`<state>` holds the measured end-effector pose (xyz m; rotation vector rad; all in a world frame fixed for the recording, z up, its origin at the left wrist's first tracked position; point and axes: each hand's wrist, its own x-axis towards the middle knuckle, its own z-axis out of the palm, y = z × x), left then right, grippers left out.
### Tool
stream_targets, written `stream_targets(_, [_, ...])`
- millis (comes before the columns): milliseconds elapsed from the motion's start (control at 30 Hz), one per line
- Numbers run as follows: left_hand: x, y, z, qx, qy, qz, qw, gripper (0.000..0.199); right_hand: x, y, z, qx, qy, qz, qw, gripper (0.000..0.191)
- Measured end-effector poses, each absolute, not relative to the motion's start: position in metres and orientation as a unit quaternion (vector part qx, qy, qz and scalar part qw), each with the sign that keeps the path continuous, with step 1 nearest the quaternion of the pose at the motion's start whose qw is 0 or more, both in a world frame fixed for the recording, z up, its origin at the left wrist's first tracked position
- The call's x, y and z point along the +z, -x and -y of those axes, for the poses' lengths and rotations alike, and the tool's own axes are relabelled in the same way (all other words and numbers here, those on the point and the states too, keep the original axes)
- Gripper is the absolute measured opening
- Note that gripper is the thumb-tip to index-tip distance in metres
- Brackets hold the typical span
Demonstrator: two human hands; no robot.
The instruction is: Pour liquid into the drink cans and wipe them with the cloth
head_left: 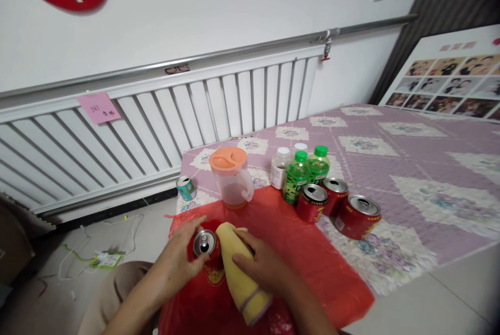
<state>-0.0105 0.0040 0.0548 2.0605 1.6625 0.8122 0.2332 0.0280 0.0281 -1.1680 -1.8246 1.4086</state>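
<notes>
My left hand (183, 246) curls round a red drink can (217, 246) with an opened silver top, which stands upright over the red plastic sheet (281, 236). In my right hand (260, 264) is a folded yellow cloth (236, 264), its upper end against or close beside the can. Beyond my hands stands a clear pitcher (233, 186) with an orange lid. To the right, three more red cans (358, 218) stand near two green-capped bottles (297, 178) and white-capped bottles (279, 168).
A small teal can (186, 188) stands at the table's left edge. The purple patterned tablecloth (375, 168) stretches right toward a photo board (449, 77). A white radiator (219, 103) runs along the wall behind. Wires and scraps lie on the floor (101, 293) at left.
</notes>
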Motion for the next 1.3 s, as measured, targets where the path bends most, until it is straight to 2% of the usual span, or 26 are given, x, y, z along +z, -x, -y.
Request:
stream_targets(233, [0.064,0.01,0.001,0.268,-0.739,-0.572,0.235,0.071,0.026,-0.232,-0.026,0.515,0.441,0.676,0.288,0.069])
stream_targets(400, [0.048,0.008,-0.001,0.307,-0.709,-0.608,0.18,0.075,0.031,-0.232,-0.025,0.527,0.424,0.664,0.319,0.07])
stream_targets(533, [0.04,0.008,-0.002,0.309,-0.716,-0.607,0.157,0.068,0.032,-0.234,-0.025,0.53,0.417,0.667,0.316,0.07])
stream_targets(800, [0.055,0.008,0.004,0.272,-0.745,-0.563,0.232,0.072,0.022,-0.232,-0.029,0.523,0.432,0.675,0.29,0.067])
stream_targets(1133, [0.056,0.008,0.004,0.281,-0.732,-0.56,0.268,0.074,0.039,-0.234,-0.024,0.543,0.41,0.648,0.341,0.067])
stream_targets(1300, [0.054,0.003,0.006,0.284,-0.712,-0.579,0.279,0.076,0.027,-0.234,-0.028,0.531,0.43,0.667,0.298,0.066])
